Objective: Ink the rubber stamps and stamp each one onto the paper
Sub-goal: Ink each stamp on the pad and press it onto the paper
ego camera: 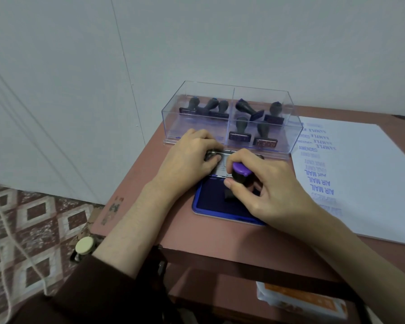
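the clear box (232, 129) walls off the table's (150, 202) far edge, just behind the ink pad (211, 199). the left hand (189, 157) gripping the pad's lid (225, 166) and the right hand (267, 190) gripping a stamp (241, 170) crowd the pad. bare tabletop lies left of it and along the near edge; the flat paper (372, 183) leaves open room at right.

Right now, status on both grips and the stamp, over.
Left grip holds pad lid. Right grip holds purple-capped stamp, face down on ink pad. Paper right of pad, already printed. Stamp box behind pad, off the path.
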Demonstrator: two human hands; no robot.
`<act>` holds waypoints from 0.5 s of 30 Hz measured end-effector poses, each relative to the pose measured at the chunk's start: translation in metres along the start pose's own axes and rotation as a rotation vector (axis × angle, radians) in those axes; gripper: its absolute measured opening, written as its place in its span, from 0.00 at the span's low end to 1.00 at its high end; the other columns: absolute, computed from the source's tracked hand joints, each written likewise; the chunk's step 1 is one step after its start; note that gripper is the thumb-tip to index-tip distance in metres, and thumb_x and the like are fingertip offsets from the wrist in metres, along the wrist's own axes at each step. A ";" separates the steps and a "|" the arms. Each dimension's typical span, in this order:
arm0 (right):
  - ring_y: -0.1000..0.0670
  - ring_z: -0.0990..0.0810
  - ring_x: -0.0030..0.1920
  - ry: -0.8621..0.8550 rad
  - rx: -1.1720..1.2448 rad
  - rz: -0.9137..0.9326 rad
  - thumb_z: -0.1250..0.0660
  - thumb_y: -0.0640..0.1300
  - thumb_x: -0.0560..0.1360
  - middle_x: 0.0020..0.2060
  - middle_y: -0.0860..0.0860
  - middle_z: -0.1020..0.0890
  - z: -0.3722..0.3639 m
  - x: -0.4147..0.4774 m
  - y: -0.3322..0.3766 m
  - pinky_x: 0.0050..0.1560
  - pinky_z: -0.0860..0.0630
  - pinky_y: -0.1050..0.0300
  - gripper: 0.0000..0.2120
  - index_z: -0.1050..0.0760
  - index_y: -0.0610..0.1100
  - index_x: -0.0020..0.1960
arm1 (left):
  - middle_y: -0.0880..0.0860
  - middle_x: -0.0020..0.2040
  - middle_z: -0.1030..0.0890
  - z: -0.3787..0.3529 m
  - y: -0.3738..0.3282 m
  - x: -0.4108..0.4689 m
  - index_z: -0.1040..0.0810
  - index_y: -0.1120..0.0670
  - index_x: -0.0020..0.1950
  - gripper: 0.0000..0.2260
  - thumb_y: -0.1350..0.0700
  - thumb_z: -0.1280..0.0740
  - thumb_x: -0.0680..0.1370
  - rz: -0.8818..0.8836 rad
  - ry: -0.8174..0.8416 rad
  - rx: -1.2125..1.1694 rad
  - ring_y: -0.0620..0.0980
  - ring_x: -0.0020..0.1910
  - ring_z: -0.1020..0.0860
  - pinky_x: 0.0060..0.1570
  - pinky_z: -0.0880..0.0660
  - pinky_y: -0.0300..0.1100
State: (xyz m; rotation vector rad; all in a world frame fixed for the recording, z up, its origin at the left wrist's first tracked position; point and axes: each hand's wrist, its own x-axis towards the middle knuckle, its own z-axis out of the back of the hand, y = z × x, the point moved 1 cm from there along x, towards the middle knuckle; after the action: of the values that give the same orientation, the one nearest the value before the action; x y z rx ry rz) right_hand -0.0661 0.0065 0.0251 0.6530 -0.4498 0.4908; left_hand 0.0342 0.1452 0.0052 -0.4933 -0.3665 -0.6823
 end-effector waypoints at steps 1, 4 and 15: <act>0.64 0.31 0.28 0.000 0.002 0.001 0.32 0.39 0.71 0.26 0.63 0.34 0.000 0.000 0.000 0.30 0.39 0.76 0.07 0.29 0.47 0.44 | 0.50 0.51 0.21 0.000 0.000 0.000 0.19 0.53 0.56 0.10 0.55 0.32 0.75 0.001 0.000 0.000 0.51 0.49 0.29 0.48 0.36 0.36; 0.62 0.32 0.27 0.011 0.005 -0.008 0.32 0.39 0.71 0.25 0.61 0.34 0.000 0.000 -0.001 0.30 0.39 0.76 0.07 0.29 0.47 0.43 | 0.50 0.51 0.21 -0.001 0.000 0.000 0.19 0.53 0.55 0.10 0.55 0.32 0.75 -0.001 -0.008 -0.008 0.49 0.48 0.30 0.47 0.37 0.36; 0.63 0.31 0.27 0.029 0.012 -0.041 0.31 0.39 0.72 0.25 0.59 0.31 0.002 -0.002 0.001 0.31 0.38 0.76 0.13 0.34 0.51 0.43 | 0.50 0.51 0.22 0.002 -0.004 -0.002 0.19 0.54 0.55 0.10 0.55 0.33 0.75 0.019 0.012 0.007 0.51 0.49 0.29 0.48 0.32 0.41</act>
State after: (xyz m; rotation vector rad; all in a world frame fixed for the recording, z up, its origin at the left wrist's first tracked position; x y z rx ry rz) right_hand -0.0685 0.0054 0.0259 0.6647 -0.4061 0.4637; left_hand 0.0293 0.1444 0.0072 -0.4854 -0.3527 -0.6651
